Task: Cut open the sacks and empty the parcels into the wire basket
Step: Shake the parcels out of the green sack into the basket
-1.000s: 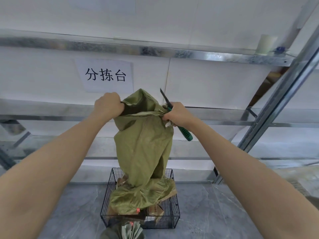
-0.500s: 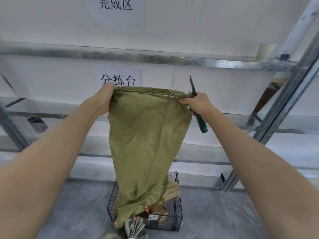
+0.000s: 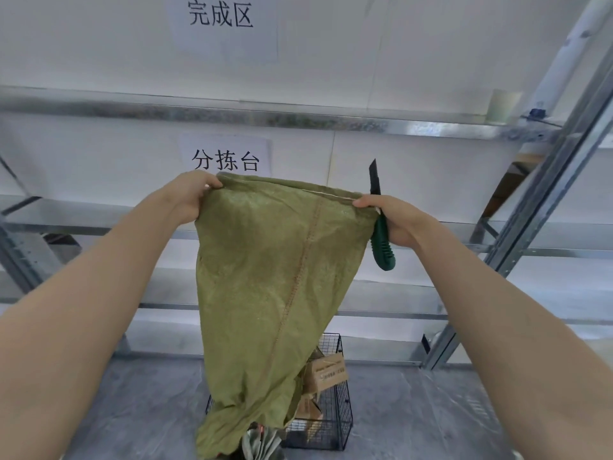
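Head view: both arms reach up and forward, holding an olive woven sack (image 3: 275, 277) stretched by its stitched top edge. The left hand (image 3: 190, 194) has its grip curled round the sack's left corner. The right hand (image 3: 394, 220) pinches the right corner with its grip, which also clasps a green-handled utility knife (image 3: 381, 240), black blade pointing up. The sack hangs limp, its lower end draped over the near left part of a black wire basket (image 3: 341, 423) on the grey floor (image 3: 431, 410). Brown cardboard parcels (image 3: 326, 373) lie in the basket, one rising above its rim. Behind stands a metal shelf rack (image 3: 298, 119) with 2 paper signs (image 3: 225, 157).
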### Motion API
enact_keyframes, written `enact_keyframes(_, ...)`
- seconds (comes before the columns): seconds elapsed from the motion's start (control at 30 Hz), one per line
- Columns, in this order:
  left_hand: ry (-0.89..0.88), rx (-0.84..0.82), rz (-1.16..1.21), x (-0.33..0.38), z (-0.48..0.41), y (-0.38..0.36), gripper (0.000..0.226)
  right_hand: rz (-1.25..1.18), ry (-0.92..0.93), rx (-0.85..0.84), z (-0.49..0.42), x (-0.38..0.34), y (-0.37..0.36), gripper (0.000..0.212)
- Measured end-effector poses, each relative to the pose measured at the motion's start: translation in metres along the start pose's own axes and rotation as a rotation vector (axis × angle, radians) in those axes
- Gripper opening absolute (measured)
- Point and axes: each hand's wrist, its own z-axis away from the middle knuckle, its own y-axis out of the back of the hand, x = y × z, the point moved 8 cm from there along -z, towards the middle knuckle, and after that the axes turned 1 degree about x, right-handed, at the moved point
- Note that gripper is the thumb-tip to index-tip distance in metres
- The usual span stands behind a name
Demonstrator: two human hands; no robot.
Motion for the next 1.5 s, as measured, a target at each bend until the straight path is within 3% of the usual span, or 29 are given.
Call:
enact_keyframes(0.1,-0.067,0.128,-0.129,0.001,-0.015,0.011,0.019,-0.119,0.017,0.035,-0.01,0.005,0.003,0.031)
enact_keyframes(0.2,-0.138,0.084,-0.256,0.001,-0.028,0.006,0.035,-0.185,0.027,0.17,-0.024,0.008,0.007,0.033)
enact_keyframes(0.3,-0.185,-0.04,-0.432,0.002,-0.031,-0.006,0.033,-0.194,0.056,0.327,-0.036,0.007,0.014,0.02)
enact_keyframes(0.4,-0.11,-0.314,-0.539,-0.006,-0.028,-0.02,0.026,-0.216,0.031,0.471,-0.046,0.011,0.024,0.019)
enact_keyframes(0.47,-0.08,-0.489,-0.653,-0.011,-0.028,-0.026,0.033,-0.262,-0.016,0.483,-0.05,0.014,0.022,0.019)
enact_keyframes(0.53,-0.078,-0.557,-0.737,-0.015,-0.028,-0.031,0.034,-0.327,-0.057,0.463,-0.053,0.017,0.016,0.018)
enact_keyframes(0.73,-0.109,-0.56,-0.978,-0.019,-0.044,-0.037,0.03,-0.514,-0.048,0.384,-0.062,0.021,0.003,0.023)
enact_keyframes(0.9,-0.18,-0.455,-1.197,-0.023,-0.059,-0.04,0.055,-0.59,0.032,0.394,-0.066,0.016,0.004,0.025)
enact_keyframes(0.93,-0.227,-0.429,-1.209,-0.021,-0.061,-0.043,0.049,-0.617,0.046,0.4,-0.068,0.016,0.005,0.025)
enact_keyframes(1.0,-0.339,-0.35,-1.191,-0.011,-0.062,-0.049,0.01,-0.656,0.075,0.409,-0.07,0.013,0.008,0.024)
enact_keyframes(1.03,-0.379,-0.314,-1.156,-0.006,-0.065,-0.049,0.019,-0.654,0.089,0.412,-0.07,0.011,0.01,0.024)
enact_keyframes(1.1,-0.406,-0.272,-1.069,0.002,-0.07,-0.046,0.027,-0.569,0.117,0.419,-0.069,0.004,0.016,0.025)
enact_keyframes(1.23,-0.28,-0.221,-0.853,0.008,-0.077,-0.033,0.015,-0.226,0.149,0.443,-0.072,-0.01,0.028,0.023)
enact_keyframes(1.33,-0.226,-0.18,-0.72,0.01,-0.083,-0.029,0.028,0.02,0.144,0.346,-0.074,-0.017,0.024,0.007)
enact_keyframes(1.5,-0.192,-0.129,-0.604,0.012,-0.083,-0.034,0.029,0.495,0.132,0.228,-0.076,-0.019,0.014,0.05)
